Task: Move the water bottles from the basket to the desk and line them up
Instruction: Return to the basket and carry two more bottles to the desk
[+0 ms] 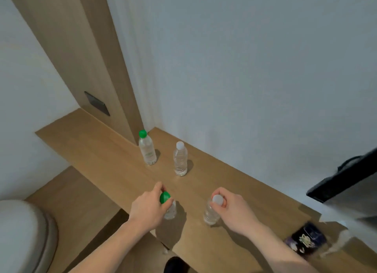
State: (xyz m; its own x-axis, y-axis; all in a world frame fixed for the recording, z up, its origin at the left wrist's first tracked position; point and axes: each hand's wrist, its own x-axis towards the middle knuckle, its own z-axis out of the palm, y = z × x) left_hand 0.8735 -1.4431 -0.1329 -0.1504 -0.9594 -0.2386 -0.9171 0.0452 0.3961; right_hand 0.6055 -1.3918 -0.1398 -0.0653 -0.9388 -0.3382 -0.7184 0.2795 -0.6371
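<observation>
Wooden desk (114,150) is already holding two upright bottles by the wall. Left hand (150,208) is gripping a green-capped bottle (170,208), right hand (234,206) pinching a white-capped bottle (211,211), both near the front edge, so a sloppy release is risking a tip-over.

I count four water bottles: two green-capped (147,148) (171,208), two white-capped (180,160) (211,211); one under each hand's fingers, two beyond them
</observation>
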